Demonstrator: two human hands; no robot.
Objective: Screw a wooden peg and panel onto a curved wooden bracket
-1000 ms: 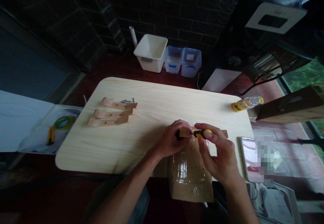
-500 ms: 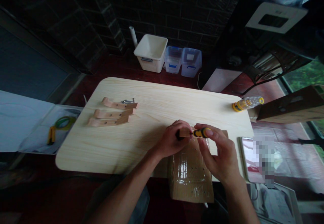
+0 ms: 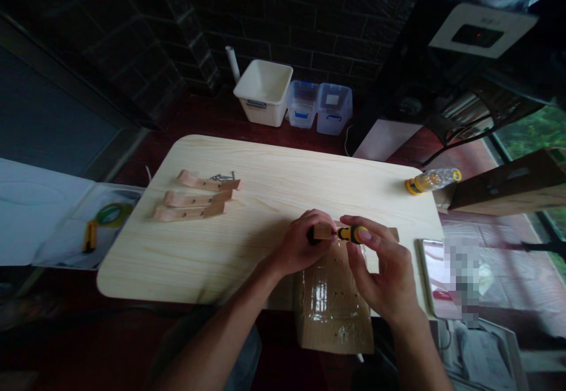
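Observation:
My left hand [image 3: 305, 240] is closed around a light wooden piece [image 3: 325, 230] above a taped sheet of cardboard [image 3: 331, 308]. My right hand [image 3: 382, 258] grips a yellow-and-black screwdriver [image 3: 351, 234] between thumb and fingers. Its shaft points left and meets the wooden piece; the tip and any screw there are too small to make out. The cardboard has several small holes and overhangs the near edge of the table [image 3: 265, 173]. Several curved wooden hooks [image 3: 198, 211] with holes lie on the table's left side, beside some loose screws [image 3: 223, 177].
A clear bottle-shaped container with a yellow cap [image 3: 433, 180] lies at the table's right end. A phone [image 3: 435, 279] rests at the right edge. Beyond the table stand a white bin [image 3: 265, 93] and two clear boxes [image 3: 333, 108]. Left sits a tray with a yellow cutter [image 3: 89, 236].
The screwdriver and the fingers on its handle have turned slightly. My left hand and the wooden piece stay in place.

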